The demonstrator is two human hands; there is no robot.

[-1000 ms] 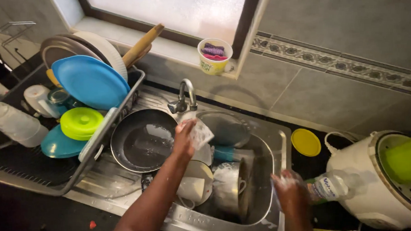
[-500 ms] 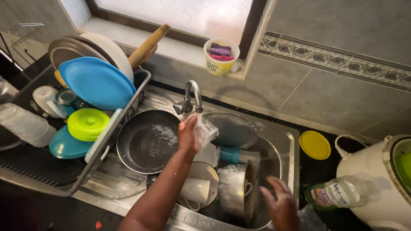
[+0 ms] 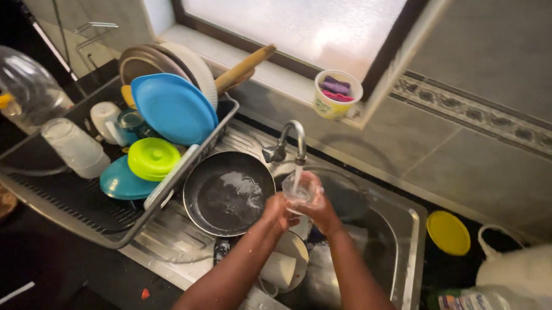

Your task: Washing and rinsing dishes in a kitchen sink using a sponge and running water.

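A clear drinking glass [image 3: 300,190] sits under the running tap [image 3: 290,143], held from both sides. My left hand [image 3: 277,211] grips its left side and my right hand [image 3: 321,214] grips its right side, over the steel sink [image 3: 403,256]. Water runs from the spout into the glass. Below my hands lie a white mug [image 3: 277,269] and a white plate [image 3: 297,249] in the basin. A black frying pan [image 3: 227,193] with water in it rests on the drainboard just left of my hands.
A dish rack [image 3: 66,194] at left holds a blue plate [image 3: 173,107], a green lid [image 3: 153,157], cups and a rolling pin [image 3: 244,68]. A sponge tub [image 3: 336,94] stands on the sill. A yellow lid [image 3: 448,232], a soap bottle [image 3: 479,308] and a white cooker [image 3: 527,281] are at right.
My right hand came up from the lower right of the sink to the glass under the tap. The view shifted left and closer. Both hands now hold the glass.
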